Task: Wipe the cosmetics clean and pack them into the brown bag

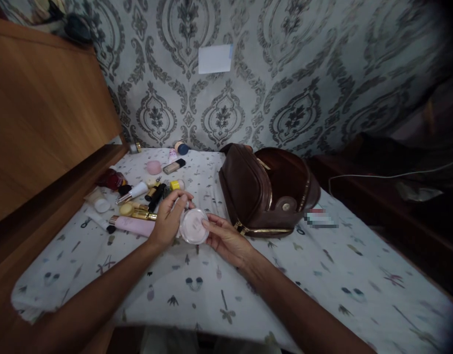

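Observation:
My right hand point(226, 238) grips a round, pale pink powder container point(194, 227) with a clear rim, its thumb on the face and its fingers behind. Against the container's left side is my left hand point(170, 219), with curled fingers and the thumb pressed near the fingertips. A small pale thing shows at those fingertips, too unclear to name. Left of the hands lies a pink tube point(132, 225), partly covered by my left hand. Beside it are a gold tube point(144, 215), a black tube point(156, 197) and a yellow-capped bottle point(176, 185).
A brown leather bag point(244, 189) stands unzipped on the patterned cloth point(212, 295), right of my hands. Farther back lie a foundation bottle point(174, 166) and a pink round item point(153, 167). A wooden panel point(45, 93) borders the left; patterned wallpaper rises behind.

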`<state>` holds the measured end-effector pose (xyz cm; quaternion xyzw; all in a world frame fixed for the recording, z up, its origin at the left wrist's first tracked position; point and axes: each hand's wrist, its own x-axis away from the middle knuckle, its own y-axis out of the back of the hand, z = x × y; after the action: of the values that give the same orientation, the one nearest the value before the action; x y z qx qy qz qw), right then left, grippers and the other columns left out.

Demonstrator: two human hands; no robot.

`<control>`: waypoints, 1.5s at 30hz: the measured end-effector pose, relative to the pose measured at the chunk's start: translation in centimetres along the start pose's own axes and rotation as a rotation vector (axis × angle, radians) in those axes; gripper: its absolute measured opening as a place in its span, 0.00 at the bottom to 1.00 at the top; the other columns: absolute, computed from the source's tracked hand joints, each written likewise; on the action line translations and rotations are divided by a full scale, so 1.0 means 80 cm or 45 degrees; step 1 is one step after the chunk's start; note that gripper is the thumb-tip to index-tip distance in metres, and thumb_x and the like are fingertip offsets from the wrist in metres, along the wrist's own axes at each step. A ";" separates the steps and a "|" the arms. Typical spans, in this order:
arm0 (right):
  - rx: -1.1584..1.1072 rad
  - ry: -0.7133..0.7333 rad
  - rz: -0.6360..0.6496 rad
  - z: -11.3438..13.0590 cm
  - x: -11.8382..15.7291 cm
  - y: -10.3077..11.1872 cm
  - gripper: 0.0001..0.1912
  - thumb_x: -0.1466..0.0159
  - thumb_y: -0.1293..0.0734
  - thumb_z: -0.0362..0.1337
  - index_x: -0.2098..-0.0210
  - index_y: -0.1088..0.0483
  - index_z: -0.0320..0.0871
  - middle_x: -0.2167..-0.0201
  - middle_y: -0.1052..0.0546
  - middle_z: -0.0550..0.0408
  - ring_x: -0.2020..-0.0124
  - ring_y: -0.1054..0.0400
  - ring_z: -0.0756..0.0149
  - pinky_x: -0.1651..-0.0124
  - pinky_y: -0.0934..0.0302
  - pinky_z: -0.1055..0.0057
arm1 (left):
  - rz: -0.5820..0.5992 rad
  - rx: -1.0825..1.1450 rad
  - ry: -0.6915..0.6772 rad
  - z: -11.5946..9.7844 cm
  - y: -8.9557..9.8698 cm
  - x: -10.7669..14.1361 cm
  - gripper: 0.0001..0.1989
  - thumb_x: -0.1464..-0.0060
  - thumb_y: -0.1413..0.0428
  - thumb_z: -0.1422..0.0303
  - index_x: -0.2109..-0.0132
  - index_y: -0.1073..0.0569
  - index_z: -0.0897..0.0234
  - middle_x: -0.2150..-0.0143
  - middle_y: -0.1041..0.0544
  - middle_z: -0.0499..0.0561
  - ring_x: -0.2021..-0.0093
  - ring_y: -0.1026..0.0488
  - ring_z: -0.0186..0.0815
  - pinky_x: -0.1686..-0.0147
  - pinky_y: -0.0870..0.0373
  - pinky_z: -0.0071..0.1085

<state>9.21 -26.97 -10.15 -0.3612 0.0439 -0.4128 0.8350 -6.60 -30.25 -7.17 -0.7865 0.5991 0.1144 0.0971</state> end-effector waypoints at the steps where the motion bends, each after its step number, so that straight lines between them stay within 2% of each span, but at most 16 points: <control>1: 0.009 -0.012 0.003 -0.001 0.000 0.001 0.21 0.53 0.19 0.39 0.63 0.24 0.40 0.70 0.20 0.57 0.71 0.27 0.71 0.68 0.32 0.75 | -0.004 0.006 0.008 -0.002 0.000 0.000 0.16 0.39 0.46 0.54 0.61 0.27 0.63 0.69 0.26 0.47 0.70 0.31 0.31 0.71 0.36 0.25; 6: 0.037 -0.051 0.029 -0.004 0.001 0.002 0.21 0.52 0.20 0.43 0.63 0.24 0.40 0.72 0.21 0.58 0.74 0.28 0.71 0.72 0.32 0.74 | -0.118 0.120 0.069 -0.006 0.000 -0.003 0.20 0.42 0.46 0.48 0.63 0.28 0.63 0.75 0.29 0.45 0.77 0.34 0.29 0.78 0.39 0.24; 10: 0.003 -0.034 0.020 -0.003 0.003 -0.001 0.21 0.52 0.19 0.41 0.62 0.25 0.41 0.70 0.21 0.57 0.72 0.27 0.70 0.70 0.31 0.74 | -0.178 0.226 0.103 -0.006 0.001 -0.005 0.24 0.42 0.49 0.44 0.61 0.27 0.62 0.77 0.31 0.44 0.81 0.38 0.28 0.82 0.43 0.24; 12: -0.025 -0.014 -0.001 -0.004 0.002 0.000 0.20 0.52 0.19 0.40 0.64 0.26 0.42 0.71 0.21 0.58 0.73 0.28 0.71 0.72 0.33 0.75 | -0.078 0.258 0.094 -0.009 0.002 -0.002 0.25 0.41 0.51 0.43 0.58 0.26 0.61 0.73 0.27 0.46 0.77 0.34 0.30 0.79 0.38 0.25; 14: -0.038 0.004 -0.039 -0.004 0.000 0.001 0.19 0.53 0.19 0.41 0.68 0.28 0.41 0.75 0.24 0.60 0.76 0.32 0.73 0.76 0.38 0.78 | 0.123 0.199 0.043 -0.012 0.003 0.001 0.26 0.41 0.51 0.44 0.54 0.26 0.61 0.65 0.23 0.50 0.69 0.28 0.34 0.70 0.32 0.28; 16: -0.047 0.038 -0.080 -0.005 -0.001 0.002 0.20 0.53 0.19 0.42 0.71 0.29 0.41 0.79 0.27 0.62 0.79 0.36 0.75 0.80 0.44 0.79 | 0.347 0.037 -0.022 -0.014 0.004 0.004 0.24 0.41 0.48 0.47 0.53 0.25 0.62 0.58 0.22 0.52 0.61 0.26 0.37 0.60 0.31 0.30; 18: -0.037 0.063 -0.091 -0.004 -0.001 0.001 0.20 0.55 0.18 0.43 0.71 0.29 0.40 0.79 0.28 0.63 0.79 0.36 0.76 0.79 0.45 0.79 | 0.450 -0.122 -0.061 -0.013 0.006 0.004 0.20 0.40 0.47 0.51 0.54 0.24 0.62 0.58 0.22 0.52 0.59 0.27 0.39 0.58 0.32 0.30; 23: 0.156 0.120 0.065 -0.004 0.007 -0.006 0.23 0.56 0.18 0.44 0.66 0.26 0.41 0.68 0.23 0.57 0.68 0.29 0.70 0.67 0.36 0.75 | 0.252 -0.228 -0.031 -0.007 0.009 -0.003 0.17 0.39 0.48 0.54 0.61 0.24 0.63 0.70 0.26 0.48 0.71 0.33 0.34 0.69 0.37 0.29; 25: 0.299 0.143 0.095 -0.007 0.009 -0.008 0.27 0.58 0.18 0.40 0.61 0.27 0.43 0.65 0.23 0.58 0.66 0.29 0.69 0.62 0.36 0.74 | 0.198 -0.235 -0.033 -0.007 0.009 -0.005 0.16 0.40 0.47 0.55 0.62 0.24 0.63 0.70 0.27 0.47 0.72 0.34 0.34 0.70 0.39 0.28; 28: 0.480 0.127 0.099 -0.012 0.009 -0.007 0.31 0.62 0.17 0.34 0.61 0.30 0.44 0.67 0.23 0.60 0.66 0.28 0.68 0.61 0.35 0.73 | 0.187 -0.219 -0.024 -0.007 0.007 -0.006 0.14 0.42 0.44 0.56 0.63 0.24 0.63 0.69 0.26 0.48 0.70 0.33 0.34 0.69 0.39 0.28; 31: 0.512 0.124 0.132 -0.015 0.008 -0.006 0.32 0.62 0.18 0.31 0.59 0.30 0.45 0.65 0.22 0.59 0.65 0.27 0.67 0.59 0.34 0.71 | 0.185 -0.092 0.114 -0.004 0.007 -0.006 0.14 0.45 0.42 0.56 0.62 0.24 0.63 0.69 0.25 0.47 0.72 0.33 0.33 0.72 0.39 0.26; 34: 0.386 0.102 0.183 -0.013 0.010 -0.008 0.33 0.58 0.18 0.35 0.53 0.28 0.45 0.60 0.22 0.55 0.62 0.26 0.65 0.60 0.31 0.69 | 0.157 0.139 0.307 -0.001 0.008 -0.008 0.14 0.47 0.40 0.55 0.61 0.25 0.62 0.71 0.26 0.46 0.75 0.33 0.31 0.75 0.39 0.25; 37: 0.123 0.056 0.254 -0.007 0.014 -0.013 0.32 0.53 0.20 0.41 0.50 0.28 0.45 0.60 0.21 0.53 0.63 0.24 0.63 0.64 0.30 0.69 | 0.091 0.276 0.355 -0.002 0.006 -0.008 0.16 0.49 0.39 0.54 0.62 0.25 0.63 0.68 0.24 0.48 0.72 0.29 0.33 0.73 0.35 0.26; 41: -0.105 0.034 0.237 0.000 0.016 -0.014 0.21 0.49 0.21 0.43 0.59 0.25 0.42 0.63 0.20 0.54 0.65 0.25 0.69 0.60 0.29 0.73 | 0.084 0.139 0.252 -0.003 0.002 -0.004 0.22 0.43 0.46 0.47 0.59 0.23 0.62 0.70 0.25 0.48 0.73 0.29 0.34 0.73 0.34 0.27; 43: -0.142 0.040 0.203 0.002 0.015 -0.012 0.18 0.48 0.21 0.43 0.62 0.24 0.42 0.63 0.19 0.54 0.63 0.25 0.69 0.58 0.29 0.74 | 0.108 -0.016 0.126 -0.002 0.002 -0.003 0.25 0.41 0.50 0.46 0.55 0.23 0.61 0.67 0.23 0.50 0.67 0.27 0.36 0.66 0.31 0.29; 45: -0.170 0.052 0.189 0.004 0.014 -0.011 0.18 0.48 0.21 0.42 0.61 0.24 0.43 0.62 0.19 0.55 0.62 0.25 0.69 0.57 0.28 0.74 | 0.122 -0.121 0.031 -0.001 0.003 -0.002 0.25 0.39 0.52 0.47 0.50 0.24 0.60 0.57 0.22 0.52 0.56 0.26 0.39 0.53 0.31 0.32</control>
<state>9.49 -27.94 -9.15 -0.4032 0.1149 -0.3533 0.8363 -6.86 -30.20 -7.04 -0.7620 0.6310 0.1377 0.0467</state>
